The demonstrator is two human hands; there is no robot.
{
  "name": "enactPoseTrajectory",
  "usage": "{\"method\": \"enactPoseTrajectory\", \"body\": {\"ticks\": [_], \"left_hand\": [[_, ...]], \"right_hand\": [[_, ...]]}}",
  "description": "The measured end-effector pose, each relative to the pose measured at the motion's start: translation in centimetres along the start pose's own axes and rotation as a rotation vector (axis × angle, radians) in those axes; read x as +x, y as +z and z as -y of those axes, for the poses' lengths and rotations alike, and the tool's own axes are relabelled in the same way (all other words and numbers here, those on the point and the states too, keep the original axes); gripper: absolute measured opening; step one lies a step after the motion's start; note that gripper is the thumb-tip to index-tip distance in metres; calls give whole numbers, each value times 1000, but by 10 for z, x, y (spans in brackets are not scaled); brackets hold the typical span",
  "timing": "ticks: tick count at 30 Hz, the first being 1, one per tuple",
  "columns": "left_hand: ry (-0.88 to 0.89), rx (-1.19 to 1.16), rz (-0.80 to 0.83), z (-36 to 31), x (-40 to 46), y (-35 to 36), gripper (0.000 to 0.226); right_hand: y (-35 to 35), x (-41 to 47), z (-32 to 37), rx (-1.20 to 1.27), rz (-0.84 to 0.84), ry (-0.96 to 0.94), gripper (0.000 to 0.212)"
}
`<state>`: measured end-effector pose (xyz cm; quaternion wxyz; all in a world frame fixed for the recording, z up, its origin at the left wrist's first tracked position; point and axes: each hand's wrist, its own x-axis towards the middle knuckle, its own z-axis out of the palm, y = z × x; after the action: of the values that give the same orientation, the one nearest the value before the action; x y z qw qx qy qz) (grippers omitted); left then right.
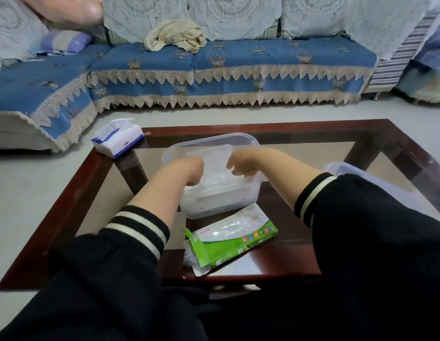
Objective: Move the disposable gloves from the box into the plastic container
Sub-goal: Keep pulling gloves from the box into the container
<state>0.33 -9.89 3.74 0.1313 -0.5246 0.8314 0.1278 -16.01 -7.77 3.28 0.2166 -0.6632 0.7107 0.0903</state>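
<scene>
A clear plastic container (243,193) stands in the middle of the glass table. Both hands reach down into it. My left hand (189,172) dips in at the left side, fingers curled downward and hidden inside. My right hand (241,161) is over the right side, fingers curled on thin clear gloves (215,178) that lie inside the container. The green and white glove box (235,238) lies flat on the table in front of the container, its left end torn open with a bit of clear plastic (190,258) sticking out.
A tissue pack (117,139) sits on the table's far left corner. A clear lid or second container (366,178) lies at the right, partly behind my right sleeve. The wooden table frame (263,125) rings the glass. A blue sofa stands beyond.
</scene>
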Motion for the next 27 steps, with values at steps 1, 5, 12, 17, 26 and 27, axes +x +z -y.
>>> {"method": "enactPoseTrajectory", "body": {"ticks": [1,5,12,17,26,27], "left_hand": [[16,-49,-92,-1,-6,-1,39],[174,-418,-437,-18,-69,24,18],[125,0,93,-18,-99,99,73],[78,-78,9,-15,-92,117,80],[156,-432,31,-2,-79,122,77],[153,-450,19,-1,-79,122,76]], "right_hand": [[-5,-10,0,60,-112,-10,33],[15,-79,-1,340,-478,-190,27],[123,-96,6,432,-187,-336,37],[140,-83,12,425,-377,-211,29],[148,-76,21,450,-475,-169,14],[147,-75,22,444,-472,-159,14]]}}
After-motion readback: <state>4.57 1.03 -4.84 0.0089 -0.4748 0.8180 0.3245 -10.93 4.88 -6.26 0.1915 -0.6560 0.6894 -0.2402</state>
